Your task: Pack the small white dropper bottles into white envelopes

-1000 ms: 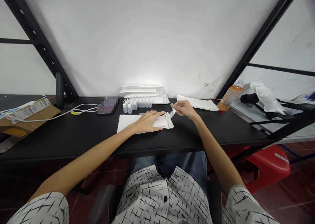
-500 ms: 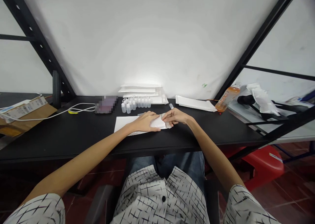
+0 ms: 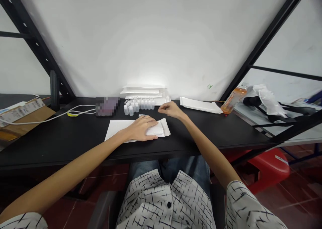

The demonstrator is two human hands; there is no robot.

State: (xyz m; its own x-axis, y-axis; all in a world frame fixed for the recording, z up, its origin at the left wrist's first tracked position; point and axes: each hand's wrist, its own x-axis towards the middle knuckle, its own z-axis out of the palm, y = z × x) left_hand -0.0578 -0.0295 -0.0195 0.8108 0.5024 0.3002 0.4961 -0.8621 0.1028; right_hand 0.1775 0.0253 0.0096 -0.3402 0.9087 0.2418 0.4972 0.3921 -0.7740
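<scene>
A white padded mailer envelope [image 3: 112,127] lies on the black desk. My left hand [image 3: 141,129] rests flat across it, thumb and fingers spread, pressing near its right end. At that end is a bulging white part [image 3: 155,130] with a flap [image 3: 165,127]. My right hand [image 3: 174,110] is held above the desk, beyond the flap and apart from it. Its fingers are bent and drawn together; whether something small is between them is hidden. Just behind my left hand lies a small clear object [image 3: 143,115].
Several small dropper bottles [image 3: 131,110] stand at the back, in front of stacked white envelopes [image 3: 144,90]. More envelopes [image 3: 200,104] and an orange drink bottle [image 3: 233,99] are to the right. A pixelated object [image 3: 107,106], a white cable [image 3: 57,117] and a cardboard box [image 3: 30,116] lie left.
My right hand has let go of the envelope's flap end and moved up and back. The envelope has shifted left and slightly nearer, with my left hand still on it.
</scene>
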